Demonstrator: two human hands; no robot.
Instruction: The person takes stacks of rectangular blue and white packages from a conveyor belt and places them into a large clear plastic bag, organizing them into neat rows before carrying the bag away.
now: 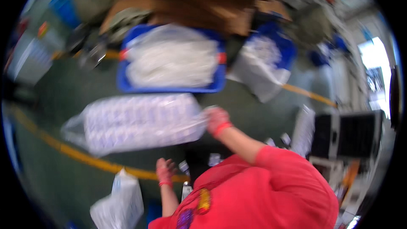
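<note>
A long clear plastic bag [140, 123], packed with rows of small white and purple boxes, lies sideways in front of me. My right hand [218, 120], in a pinkish glove, is closed on the gathered right end of this bag. At the other side the bag's loose film spreads out flat. My left hand [165, 170], also gloved, is apart from the bag, below its lower edge, with the fingers spread and nothing in them. Motion blurs the whole picture somewhat.
Beyond the bag stands a blue tub [171, 89] holding a clear bag of whitish contents. Right of it is a blue bin [288, 53] with a white sack [258, 78]. A white plastic bag [121, 203] sits at lower left. Brown cardboard [190, 4] is stacked at the back.
</note>
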